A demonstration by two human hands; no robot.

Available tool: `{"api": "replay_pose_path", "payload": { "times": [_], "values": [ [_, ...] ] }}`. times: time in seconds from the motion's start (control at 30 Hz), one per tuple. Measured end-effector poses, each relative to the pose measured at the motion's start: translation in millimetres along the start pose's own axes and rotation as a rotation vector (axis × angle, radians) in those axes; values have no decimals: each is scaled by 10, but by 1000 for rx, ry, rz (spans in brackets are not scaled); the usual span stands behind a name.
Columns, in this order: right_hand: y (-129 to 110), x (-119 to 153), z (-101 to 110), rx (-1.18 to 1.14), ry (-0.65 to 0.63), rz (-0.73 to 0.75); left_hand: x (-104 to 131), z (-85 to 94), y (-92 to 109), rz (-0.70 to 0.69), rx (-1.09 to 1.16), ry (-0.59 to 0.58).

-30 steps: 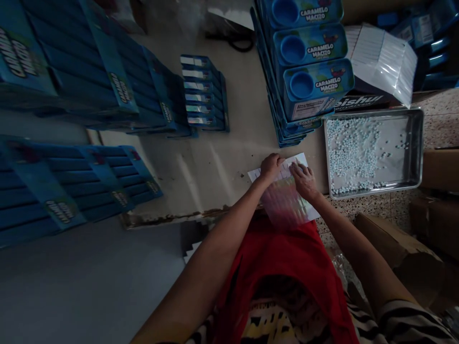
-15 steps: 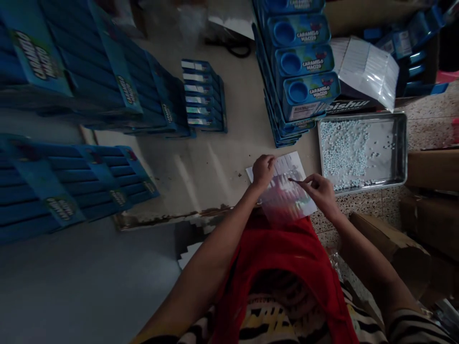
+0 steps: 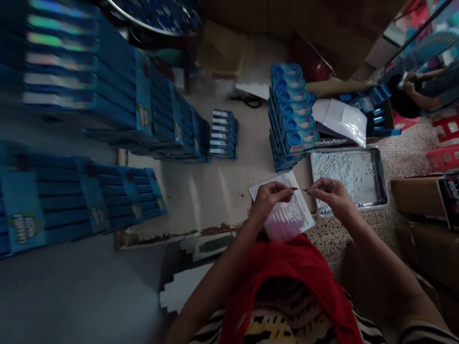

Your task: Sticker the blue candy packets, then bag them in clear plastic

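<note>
Iridescent sheet (image 3: 287, 222) across table edge (image 3: 215, 230), narrow gap to tray (image 3: 364, 188); left fingers (image 3: 285, 193) and right fingers (image 3: 318, 193) tightly pinched, any hold unclear.

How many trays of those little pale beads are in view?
1. The tray is right of the white sheet, partly covered by the right hand. Others may be hidden.

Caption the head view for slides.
Left hand and right hand above a shiny sheet, near a tray of pale pellets.
</note>
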State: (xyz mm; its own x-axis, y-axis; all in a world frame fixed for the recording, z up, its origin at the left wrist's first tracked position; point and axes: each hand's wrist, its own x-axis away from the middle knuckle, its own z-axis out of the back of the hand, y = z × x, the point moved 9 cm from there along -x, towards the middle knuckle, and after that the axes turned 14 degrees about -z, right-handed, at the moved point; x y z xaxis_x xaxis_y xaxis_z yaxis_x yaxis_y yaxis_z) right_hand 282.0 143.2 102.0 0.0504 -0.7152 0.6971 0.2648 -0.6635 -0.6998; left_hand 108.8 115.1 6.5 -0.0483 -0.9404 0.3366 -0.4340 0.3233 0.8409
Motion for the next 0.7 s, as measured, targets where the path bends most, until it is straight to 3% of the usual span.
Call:
{"api": "replay_pose_path", "payload": {
  "times": [0.1,0.2,0.3,0.4,0.53,0.7],
  "values": [
    [-387,112,50,68,35,101,0,-69,450,-69,-15,4],
    [-1062,161,95,145,124,326,-209,-60,1051,-197,-82,38],
    [-1787,-50,74,212,187,504,-671,6,1662,-298,-157,70],
    [-2337,-589,19,267,185,558,-1274,81,2120,-323,-232,68],
    [-2696,-1378,36,301,231,512,-1924,174,2321,-222,-255,50],
    [-2728,-1851,58,405,345,415,-2206,225,2212,-144,-190,14]
  ]
}}
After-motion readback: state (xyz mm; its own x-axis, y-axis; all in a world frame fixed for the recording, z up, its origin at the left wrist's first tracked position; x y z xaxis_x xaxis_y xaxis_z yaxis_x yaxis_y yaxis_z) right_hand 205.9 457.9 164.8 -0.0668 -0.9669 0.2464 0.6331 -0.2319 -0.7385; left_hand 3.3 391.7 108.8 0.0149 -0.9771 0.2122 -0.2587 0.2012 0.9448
